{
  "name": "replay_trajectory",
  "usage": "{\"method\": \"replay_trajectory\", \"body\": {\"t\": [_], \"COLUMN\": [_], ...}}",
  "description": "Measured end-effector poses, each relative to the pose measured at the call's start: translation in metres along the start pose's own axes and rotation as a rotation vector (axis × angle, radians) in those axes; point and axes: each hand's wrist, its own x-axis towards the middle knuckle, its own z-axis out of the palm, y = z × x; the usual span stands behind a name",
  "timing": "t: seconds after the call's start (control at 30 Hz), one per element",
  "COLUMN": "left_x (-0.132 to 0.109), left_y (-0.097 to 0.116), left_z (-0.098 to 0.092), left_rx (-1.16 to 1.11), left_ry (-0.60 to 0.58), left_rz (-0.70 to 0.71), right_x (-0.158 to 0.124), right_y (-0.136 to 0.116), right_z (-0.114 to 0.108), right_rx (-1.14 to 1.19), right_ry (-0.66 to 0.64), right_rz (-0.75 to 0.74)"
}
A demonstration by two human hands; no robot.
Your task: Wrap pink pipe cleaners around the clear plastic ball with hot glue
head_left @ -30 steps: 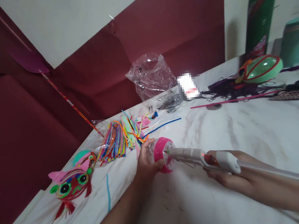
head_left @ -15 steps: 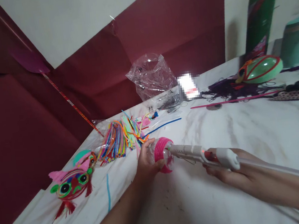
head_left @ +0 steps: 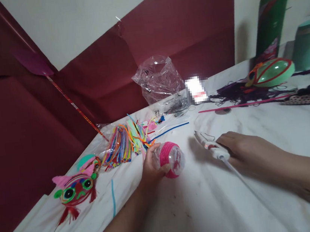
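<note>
My left hand [head_left: 153, 165] is wrapped round a clear plastic ball [head_left: 178, 160] banded with bright pink strands, its thumb pressing on the band. To the right, a white hot glue gun [head_left: 212, 147] points up and away from the ball, with a red light on its body and a cord trailing toward me. My right hand [head_left: 240, 145] is closed at the gun's handle side; its fingertips are partly hidden. A bundle of coloured pipe cleaners [head_left: 120, 146] lies just beyond my left hand.
A decorated animal-face ball [head_left: 75, 189] with pink ears sits at left, near a light-blue pipe cleaner [head_left: 113, 198]. Behind stand a clear plastic bag [head_left: 159, 79] and a leaning fly swatter [head_left: 71, 101]. A green balloon-like ornament [head_left: 275, 72] and purple threads [head_left: 231, 93] lie at right.
The glue gun, in my right hand, has pulled away from the pink-banded ball to the right and turned its nozzle toward the far side. My left hand keeps the ball in nearly the same place.
</note>
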Motion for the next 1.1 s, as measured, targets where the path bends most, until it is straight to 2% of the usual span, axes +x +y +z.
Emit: {"method": "replay_trajectory", "body": {"t": [0.07, 0.2, 0.37, 0.43, 0.63, 0.73, 0.87, 1.1], "left_x": [0.000, -0.001, -0.001, -0.001, -0.005, -0.008, -0.010, -0.012], "left_y": [-0.001, -0.003, -0.003, 0.000, 0.013, 0.018, 0.023, 0.027], "left_z": [-0.002, -0.004, -0.005, -0.004, 0.000, 0.001, 0.003, 0.005], "left_rx": [0.004, -0.010, -0.020, -0.029, 0.032, 0.086, 0.149, 0.219], "left_ry": [0.015, -0.024, -0.075, -0.110, -0.174, -0.164, -0.143, -0.124], "left_rz": [-0.011, -0.012, -0.030, -0.024, -0.030, -0.029, 0.000, 0.076], "right_x": [0.004, 0.008, 0.004, 0.002, -0.001, 0.002, 0.009, 0.009], "right_y": [0.007, 0.014, 0.014, 0.006, -0.047, -0.063, -0.070, -0.080], "right_z": [0.006, 0.015, 0.008, 0.002, -0.006, -0.003, 0.006, 0.023], "right_rx": [-0.094, -0.139, -0.122, -0.079, 0.241, 0.204, 0.072, -0.078], "right_ry": [-0.054, -0.093, -0.171, -0.133, 0.149, 0.171, 0.179, 0.204], "right_rz": [-0.021, -0.036, -0.065, -0.141, -0.464, -0.539, -0.609, -0.637]}}
